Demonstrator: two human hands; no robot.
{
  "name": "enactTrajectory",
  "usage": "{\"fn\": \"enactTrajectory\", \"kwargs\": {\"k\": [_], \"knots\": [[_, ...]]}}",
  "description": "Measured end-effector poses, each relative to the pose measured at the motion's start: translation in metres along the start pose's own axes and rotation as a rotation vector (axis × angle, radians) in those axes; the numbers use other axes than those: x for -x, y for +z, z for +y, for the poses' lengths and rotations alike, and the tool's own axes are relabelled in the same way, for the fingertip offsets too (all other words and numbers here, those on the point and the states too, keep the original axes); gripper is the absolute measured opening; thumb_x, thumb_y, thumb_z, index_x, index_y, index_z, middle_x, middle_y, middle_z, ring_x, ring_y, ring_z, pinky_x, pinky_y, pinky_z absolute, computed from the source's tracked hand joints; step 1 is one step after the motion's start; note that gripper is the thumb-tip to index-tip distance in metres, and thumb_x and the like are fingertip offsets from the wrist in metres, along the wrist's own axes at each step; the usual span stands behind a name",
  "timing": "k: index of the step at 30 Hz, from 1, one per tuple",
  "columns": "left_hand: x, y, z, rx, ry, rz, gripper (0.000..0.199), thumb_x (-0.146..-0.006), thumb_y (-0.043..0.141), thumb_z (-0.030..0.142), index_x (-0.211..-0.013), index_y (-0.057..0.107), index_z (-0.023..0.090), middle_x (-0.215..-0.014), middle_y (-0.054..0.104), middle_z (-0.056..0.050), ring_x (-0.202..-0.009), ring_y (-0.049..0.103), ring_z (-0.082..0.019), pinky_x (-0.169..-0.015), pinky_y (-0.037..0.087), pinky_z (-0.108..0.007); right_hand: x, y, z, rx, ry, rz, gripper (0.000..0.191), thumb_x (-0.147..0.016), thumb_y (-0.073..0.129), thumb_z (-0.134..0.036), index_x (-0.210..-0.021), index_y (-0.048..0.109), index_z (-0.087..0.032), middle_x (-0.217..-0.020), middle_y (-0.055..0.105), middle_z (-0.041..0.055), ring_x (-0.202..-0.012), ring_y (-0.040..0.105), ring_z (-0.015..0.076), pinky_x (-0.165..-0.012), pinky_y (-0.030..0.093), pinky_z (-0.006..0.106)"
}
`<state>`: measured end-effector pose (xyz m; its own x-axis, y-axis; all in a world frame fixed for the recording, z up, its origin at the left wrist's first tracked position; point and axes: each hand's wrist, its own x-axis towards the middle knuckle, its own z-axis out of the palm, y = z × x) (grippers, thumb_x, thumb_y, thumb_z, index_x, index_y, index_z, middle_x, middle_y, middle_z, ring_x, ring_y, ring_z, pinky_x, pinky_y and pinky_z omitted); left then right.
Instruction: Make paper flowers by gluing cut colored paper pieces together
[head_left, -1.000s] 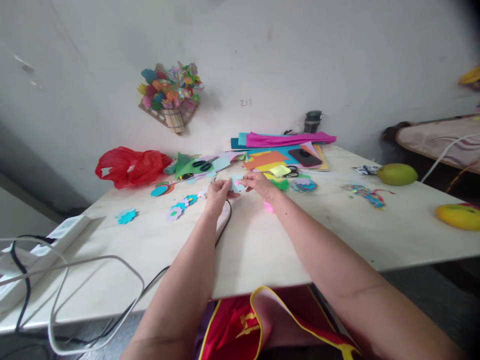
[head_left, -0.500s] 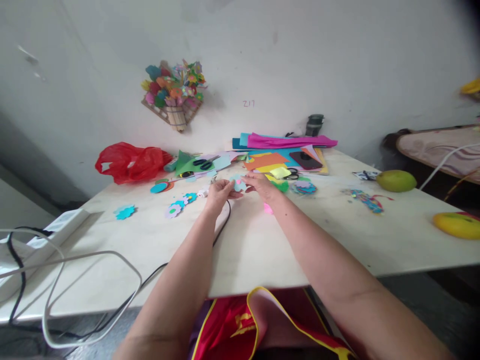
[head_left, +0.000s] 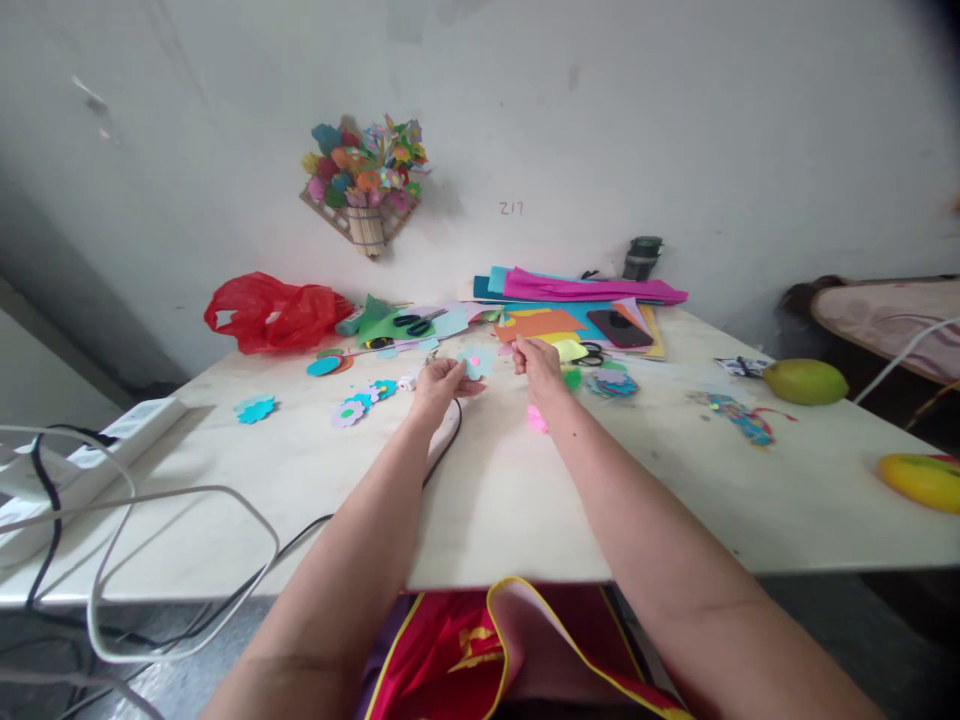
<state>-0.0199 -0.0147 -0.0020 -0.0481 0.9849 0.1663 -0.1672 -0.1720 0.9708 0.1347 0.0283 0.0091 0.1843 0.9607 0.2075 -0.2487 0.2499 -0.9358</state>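
Pinched in the fingers of my left hand is a pale blue paper flower with a small pink centre, held just above the table. My right hand is closed a short way to the right of it, apart from the flower; anything inside its curled fingers is hidden. A pink paper piece lies below my right wrist. Left of my left hand are lilac and blue paper flowers in a row. A stack of paper flowers sits right of my right hand.
Behind my hands lie black scissors, coloured sheets, a phone and a red plastic bag. A power strip with looping cables occupies the left. Mangoes rest at the right edge.
My right hand has left the flower, moved slightly right and curled closed. My left hand keeps its hold on the flower. The camera view has shifted a little.
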Motion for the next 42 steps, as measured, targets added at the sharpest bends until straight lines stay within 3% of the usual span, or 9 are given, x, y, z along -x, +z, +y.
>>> {"fn": "enactTrajectory", "kwargs": {"k": [4, 9, 13, 16, 23, 26, 29, 35, 42], "knots": [[0.000, -0.002, -0.001, 0.031, 0.009, -0.008, 0.032, -0.078, 0.069, 0.038, -0.072, 0.051, 0.013, -0.063, 0.068, -0.005, -0.059, 0.069, -0.017, -0.066, 0.059, -0.032, 0.000, 0.001, 0.002, 0.104, -0.016, 0.006, 0.032, -0.075, 0.054, -0.035, -0.049, 0.043, -0.020, -0.040, 0.037, -0.0061, -0.038, 0.031, 0.0066, -0.039, 0.027, 0.022], [0.001, -0.002, -0.001, 0.025, 0.005, -0.002, 0.031, -0.078, 0.068, 0.037, -0.071, 0.050, 0.013, -0.061, 0.067, -0.005, -0.058, 0.069, -0.018, -0.064, 0.059, -0.031, 0.002, 0.001, 0.003, 0.200, -0.008, -0.136, 0.018, -0.073, 0.058, -0.032, -0.062, 0.059, -0.018, -0.050, 0.057, -0.0020, -0.042, 0.043, 0.0074, -0.042, 0.034, 0.020], [0.000, -0.001, -0.001, 0.014, 0.014, 0.002, 0.030, -0.078, 0.069, 0.036, -0.071, 0.051, 0.013, -0.062, 0.067, -0.005, -0.058, 0.069, -0.018, -0.063, 0.058, -0.030, 0.001, -0.001, 0.003, 0.232, 0.021, -0.163, 0.013, -0.066, 0.065, -0.026, -0.059, 0.060, -0.017, -0.053, 0.061, -0.0008, -0.043, 0.045, 0.0067, -0.044, 0.037, 0.020], [0.000, -0.001, -0.001, 0.014, 0.015, 0.006, 0.030, -0.077, 0.069, 0.036, -0.071, 0.050, 0.013, -0.061, 0.066, -0.004, -0.058, 0.069, -0.017, -0.061, 0.058, -0.028, 0.001, -0.003, 0.002, 0.247, 0.032, -0.133, 0.016, -0.064, 0.069, -0.025, -0.057, 0.057, -0.017, -0.050, 0.060, -0.0013, -0.042, 0.046, 0.0065, -0.044, 0.037, 0.019], [0.001, 0.000, 0.001, 0.040, 0.015, 0.029, 0.029, -0.077, 0.070, 0.033, -0.074, 0.047, 0.014, -0.060, 0.065, -0.002, -0.057, 0.069, -0.017, -0.060, 0.057, -0.027, 0.000, -0.007, 0.000, 0.301, 0.077, -0.140, 0.031, -0.079, 0.058, -0.040, -0.059, 0.055, -0.017, -0.051, 0.059, 0.0004, -0.042, 0.047, 0.0077, -0.043, 0.037, 0.019], [0.002, 0.001, 0.003, 0.025, -0.001, 0.025, 0.029, -0.078, 0.069, 0.032, -0.075, 0.046, 0.015, -0.058, 0.065, -0.002, -0.055, 0.069, -0.018, -0.059, 0.057, -0.028, 0.000, -0.006, -0.003, 0.264, 0.085, -0.187, 0.017, -0.075, 0.064, -0.033, -0.073, 0.061, -0.017, -0.074, 0.067, 0.0022, -0.057, 0.058, 0.0092, -0.048, 0.041, 0.019], [0.003, 0.002, 0.004, 0.001, -0.006, 0.011, 0.030, -0.078, 0.069, 0.033, -0.076, 0.046, 0.015, -0.058, 0.065, -0.002, -0.053, 0.068, -0.018, -0.058, 0.057, -0.029, 0.003, -0.004, -0.005, 0.157, 0.120, -0.280, 0.020, -0.073, 0.066, -0.038, -0.080, 0.063, -0.019, -0.090, 0.068, 0.0025, -0.068, 0.062, 0.0113, -0.053, 0.044, 0.021], [0.003, 0.003, 0.002, -0.068, 0.004, -0.036, 0.033, -0.076, 0.070, 0.039, -0.078, 0.048, 0.014, -0.059, 0.066, -0.004, -0.055, 0.069, -0.018, -0.060, 0.057, -0.030, 0.010, 0.001, -0.004, 0.165, 0.143, -0.429, 0.033, -0.057, 0.076, -0.046, -0.061, 0.059, -0.018, -0.061, 0.059, -0.0019, -0.063, 0.055, 0.0112, -0.059, 0.043, 0.024], [0.002, 0.006, -0.003, -0.082, 0.013, -0.068, 0.031, -0.077, 0.069, 0.038, -0.075, 0.049, 0.015, -0.056, 0.065, -0.001, -0.055, 0.068, -0.017, -0.060, 0.057, -0.029, 0.011, 0.006, 0.004, 0.161, 0.140, -0.391, 0.037, -0.052, 0.079, -0.046, -0.059, 0.057, -0.018, -0.055, 0.056, -0.0045, -0.055, 0.051, 0.0098, -0.057, 0.040, 0.024]]}}
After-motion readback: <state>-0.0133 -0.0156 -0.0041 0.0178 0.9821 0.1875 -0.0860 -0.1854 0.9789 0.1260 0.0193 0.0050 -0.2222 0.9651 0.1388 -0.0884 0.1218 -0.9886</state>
